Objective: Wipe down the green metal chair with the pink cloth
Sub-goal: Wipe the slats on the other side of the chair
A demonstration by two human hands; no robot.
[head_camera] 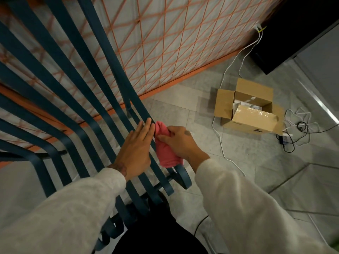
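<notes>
The green metal chair (77,99) fills the left and middle of the view, its long curved slats running from the upper left down to curled ends at the front. My left hand (134,149) lies flat on the slats with fingers stretched out, holding nothing. My right hand (180,142) grips the pink cloth (165,145) and presses it against the outermost right slat, just right of my left fingertips. The cloth is bunched around that slat and hides part of it.
An open cardboard box (245,109) sits on the grey tiled floor to the right, with white and black cables (297,129) beside it. An orange-framed lattice panel (165,43) stands behind the chair. A dark cabinet (293,33) is at the upper right.
</notes>
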